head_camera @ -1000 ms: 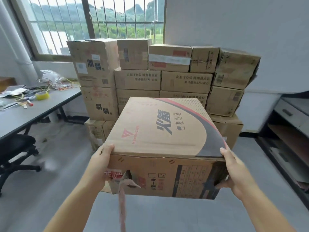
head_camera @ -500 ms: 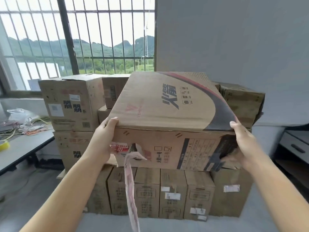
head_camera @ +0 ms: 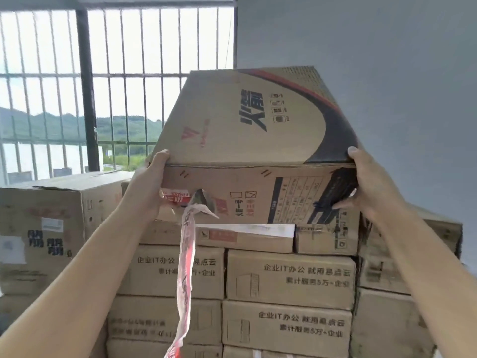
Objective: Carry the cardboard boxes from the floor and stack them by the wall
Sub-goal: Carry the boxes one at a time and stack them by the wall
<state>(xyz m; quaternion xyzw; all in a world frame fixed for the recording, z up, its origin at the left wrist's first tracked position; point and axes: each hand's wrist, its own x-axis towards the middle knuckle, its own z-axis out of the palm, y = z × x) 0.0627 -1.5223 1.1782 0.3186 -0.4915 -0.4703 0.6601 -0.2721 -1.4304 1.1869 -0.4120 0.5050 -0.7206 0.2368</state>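
Note:
A large cardboard box with black lettering and a dark curved band is held up high, level with the top of the stack of boxes by the wall. My left hand grips its near left corner, thumb over the top edge. My right hand grips the near right corner, thumb on top and fingers curled on the side. The box's bottom edge is just over the top row of the stack; contact cannot be told. A torn strip of red-and-white tape hangs from its front.
A taller box stands at the left of the stack. Another box sits at the stack's right end. A barred window is behind at left, and a plain grey wall behind at right.
Both hands have lifted the box from waist height up to the top of the stack, and I have come closer to the stack. The grip on both corners is unchanged.

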